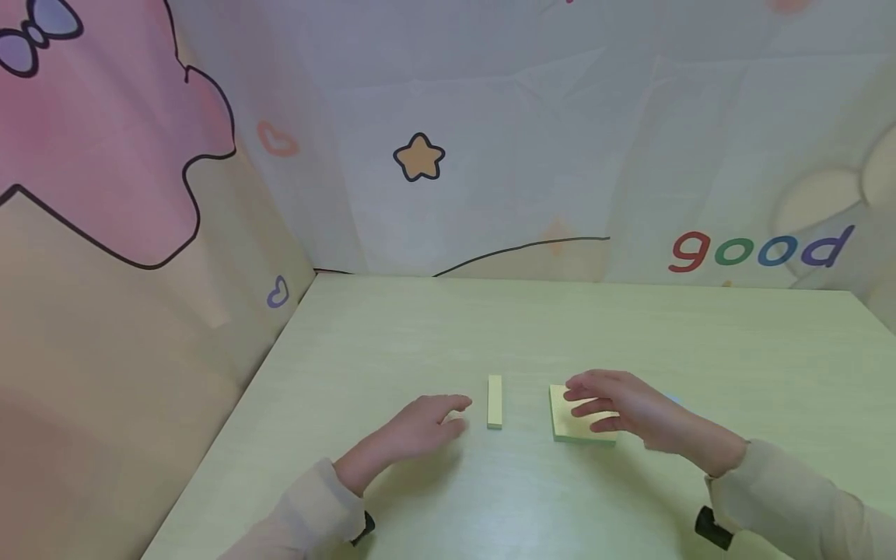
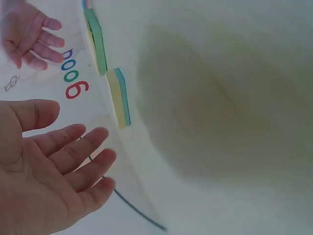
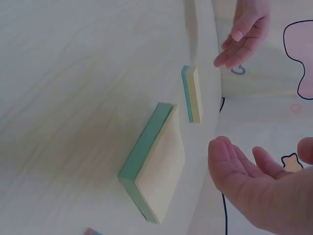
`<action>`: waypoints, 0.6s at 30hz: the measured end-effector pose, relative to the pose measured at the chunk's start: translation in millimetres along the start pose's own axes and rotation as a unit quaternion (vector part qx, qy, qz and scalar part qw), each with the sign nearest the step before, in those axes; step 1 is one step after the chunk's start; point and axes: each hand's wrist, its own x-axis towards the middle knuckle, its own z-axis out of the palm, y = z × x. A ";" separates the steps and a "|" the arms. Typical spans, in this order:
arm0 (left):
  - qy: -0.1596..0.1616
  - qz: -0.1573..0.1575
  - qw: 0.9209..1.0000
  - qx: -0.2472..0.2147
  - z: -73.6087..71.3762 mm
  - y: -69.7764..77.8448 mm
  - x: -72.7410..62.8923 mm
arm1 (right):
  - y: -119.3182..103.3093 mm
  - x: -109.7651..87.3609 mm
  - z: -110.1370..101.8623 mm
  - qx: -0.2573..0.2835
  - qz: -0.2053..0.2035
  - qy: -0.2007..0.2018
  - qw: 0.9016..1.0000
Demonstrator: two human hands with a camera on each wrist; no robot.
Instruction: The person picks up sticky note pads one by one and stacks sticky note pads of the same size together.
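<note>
A square block (image 1: 563,420), looking like a sticky-note pad, lies flat on the table, pale yellow on top with green below. My right hand (image 1: 633,408) hovers over it, palm turned inward and fingers loosely extended, covering its right part in the head view. To its left lies a narrow strip-shaped block (image 1: 495,402); the right wrist view shows this strip (image 3: 195,95) with a yellow layer over blue. My left hand (image 1: 423,426) is just left of the strip, above the table, its fingers spread and relaxed. Neither hand holds anything.
A small pink-and-blue piece (image 3: 91,231) lies beyond the square block, mostly hidden behind my right hand in the head view. The pale table (image 1: 420,327) meets a printed cloth backdrop (image 1: 490,171) at its back and left edges.
</note>
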 end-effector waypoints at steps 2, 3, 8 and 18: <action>0.039 0.048 0.993 0.103 -3.1 2.0 0.9 | -2.1 -1.7 -0.8 -0.056 -0.032 0.018 0.998; 0.063 0.070 0.984 0.150 -4.8 2.9 1.3 | -2.8 -2.7 -0.9 -0.088 -0.051 0.028 0.994; 0.138 0.153 0.938 0.280 -12.6 6.6 2.7 | -4.8 -7.4 1.6 -0.254 -0.146 0.105 0.950; 0.162 0.246 0.871 0.394 -16.1 12.8 8.1 | -1.0 -8.5 -0.6 -0.474 -0.353 0.185 0.785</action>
